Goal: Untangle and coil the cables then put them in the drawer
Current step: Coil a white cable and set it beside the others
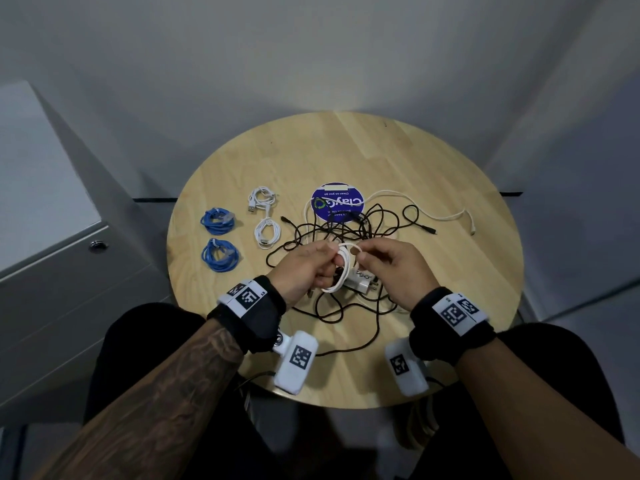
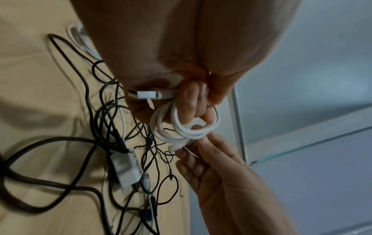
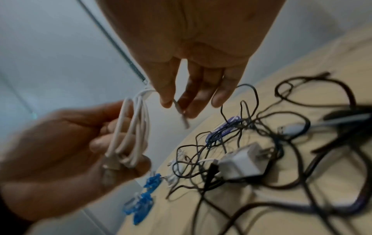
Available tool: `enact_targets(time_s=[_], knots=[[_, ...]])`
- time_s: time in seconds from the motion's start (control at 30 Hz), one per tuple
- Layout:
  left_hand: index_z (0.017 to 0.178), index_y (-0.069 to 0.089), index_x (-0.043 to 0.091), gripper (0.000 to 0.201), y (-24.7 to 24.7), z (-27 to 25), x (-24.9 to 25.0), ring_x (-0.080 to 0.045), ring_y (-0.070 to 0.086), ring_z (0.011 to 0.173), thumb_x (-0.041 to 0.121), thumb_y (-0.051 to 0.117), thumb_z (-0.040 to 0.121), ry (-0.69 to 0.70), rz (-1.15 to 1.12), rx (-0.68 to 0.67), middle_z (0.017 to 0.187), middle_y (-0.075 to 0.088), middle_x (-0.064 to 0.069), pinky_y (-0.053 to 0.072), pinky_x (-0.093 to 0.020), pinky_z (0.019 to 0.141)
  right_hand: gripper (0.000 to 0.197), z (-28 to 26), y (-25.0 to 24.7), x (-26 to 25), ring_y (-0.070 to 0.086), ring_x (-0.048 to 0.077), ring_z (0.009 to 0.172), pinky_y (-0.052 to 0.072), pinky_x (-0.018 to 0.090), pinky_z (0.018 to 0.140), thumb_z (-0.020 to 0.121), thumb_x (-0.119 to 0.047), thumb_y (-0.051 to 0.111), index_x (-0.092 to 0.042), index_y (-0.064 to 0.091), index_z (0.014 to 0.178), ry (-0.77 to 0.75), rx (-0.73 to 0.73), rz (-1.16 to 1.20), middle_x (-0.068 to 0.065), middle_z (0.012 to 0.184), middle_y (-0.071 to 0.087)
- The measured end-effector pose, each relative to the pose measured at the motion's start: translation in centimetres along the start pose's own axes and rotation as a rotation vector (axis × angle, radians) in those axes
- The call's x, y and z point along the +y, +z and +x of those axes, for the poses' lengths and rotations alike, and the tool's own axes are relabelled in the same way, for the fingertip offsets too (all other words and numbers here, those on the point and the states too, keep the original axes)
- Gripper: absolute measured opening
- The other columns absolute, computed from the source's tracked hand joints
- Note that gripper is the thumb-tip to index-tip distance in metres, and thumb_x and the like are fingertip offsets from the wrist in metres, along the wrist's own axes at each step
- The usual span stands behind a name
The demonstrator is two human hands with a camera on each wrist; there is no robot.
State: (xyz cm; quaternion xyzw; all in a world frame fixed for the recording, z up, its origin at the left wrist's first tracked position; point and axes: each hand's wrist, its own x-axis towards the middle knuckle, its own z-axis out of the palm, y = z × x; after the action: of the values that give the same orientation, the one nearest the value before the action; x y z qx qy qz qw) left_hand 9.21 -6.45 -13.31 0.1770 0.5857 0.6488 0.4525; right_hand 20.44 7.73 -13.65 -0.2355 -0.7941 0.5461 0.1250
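Coiling of white cable above near table edge.
Left hand grasps the coil; right hand pinches its loose end, should wrap it tight around loops.

A round wooden table stands against pale grey walls, beside a grey cabinet.

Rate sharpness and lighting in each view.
Head: sharp and evenly lit, wide-angle bending at the table edge. Left wrist: dim, the white coil clear, the palm near the lens soft. Right wrist: motion-blurred; left hand, blue coils and black cables all smeared.
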Motion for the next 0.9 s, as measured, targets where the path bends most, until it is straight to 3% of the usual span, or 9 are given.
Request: enact_targets(time_s=[0.07,0.17,0.37,0.57,0.7,0.83,0.9], knots=[[0.081,0.050,0.009,0.024,0.2,0.0,-0.1,-0.005,0.029,0.047,0.009,0.038,0.102,-0.042,-0.016,0.011,0.059,0.038,0.002,0.024,-0.016,0.042,0.018,-0.3,0.2,-0.4,0.070,0.017,0.074,0.058,0.030,0.079,0.094,-0.004,0.062,-0.017,0.073,0.096,0.052,-0.034,0.177,0.001,0.082,0.074],[0.087,0.042,0.011,0.016,0.1,0.1,0.2,-0.006,0.028,0.045,0.002,0.033,0.098,-0.076,-0.053,0.033,0.061,0.031,0.000,0.022,-0.018,0.042,0.014,-0.6,0.1,-0.8,0.071,0.014,0.072,0.057,0.025,0.074,0.094,0.000,0.061,-0.008,0.071,0.099,0.105,-0.042,0.336,0.004,0.083,0.075],[0.084,0.039,0.012,0.021,0.7,-0.6,0.2,-0.004,0.027,0.042,0.000,0.028,0.097,-0.110,-0.098,-0.008,0.053,0.036,0.002,0.022,-0.016,0.038,0.017,-0.4,0.8,-0.4,0.070,0.011,0.073,0.057,0.027,0.076,0.092,-0.002,0.064,-0.018,0.071,0.091,0.069,0.113,0.254,0.002,0.084,0.074],[0.083,0.038,0.014,0.021,1.0,-0.7,-0.3,-0.004,0.033,0.041,0.009,0.035,0.104,-0.012,0.068,0.068,0.061,0.036,-0.002,0.028,-0.015,0.039,0.017,-0.8,1.0,-0.6,0.072,0.023,0.079,0.060,0.031,0.076,0.094,-0.001,0.059,-0.003,0.067,0.109,0.290,-0.073,0.548,0.013,0.090,0.075],[0.090,0.040,0.013,0.013,1.3,-0.8,-0.7,-0.003,0.037,0.041,0.012,0.039,0.104,0.041,0.143,0.113,0.061,0.039,-0.003,0.032,-0.015,0.039,0.026,-1.0,1.1,-1.3,0.067,0.021,0.081,0.056,0.025,0.073,0.094,-0.003,0.057,-0.012,0.065,0.117,0.239,-0.140,0.508,0.011,0.090,0.072],[0.095,0.044,0.013,0.007,0.5,-0.5,-1.0,-0.013,0.045,0.055,0.015,0.045,0.102,0.051,0.173,0.155,0.074,0.051,-0.010,0.037,-0.021,0.045,0.060,-1.5,1.5,-1.4,0.066,0.021,0.094,0.055,0.035,0.091,0.082,0.006,0.069,-0.011,0.050,0.137,0.120,-0.313,0.524,0.017,0.102,0.068],[0.097,0.044,0.012,0.006,0.4,-0.6,-0.9,-0.013,0.045,0.057,0.015,0.046,0.101,0.060,0.154,0.154,0.075,0.052,-0.009,0.038,-0.020,0.045,0.062,-1.5,1.4,-1.4,0.065,0.021,0.097,0.056,0.032,0.090,0.083,0.010,0.068,-0.009,0.049,0.138,0.108,-0.326,0.569,0.016,0.105,0.068]])
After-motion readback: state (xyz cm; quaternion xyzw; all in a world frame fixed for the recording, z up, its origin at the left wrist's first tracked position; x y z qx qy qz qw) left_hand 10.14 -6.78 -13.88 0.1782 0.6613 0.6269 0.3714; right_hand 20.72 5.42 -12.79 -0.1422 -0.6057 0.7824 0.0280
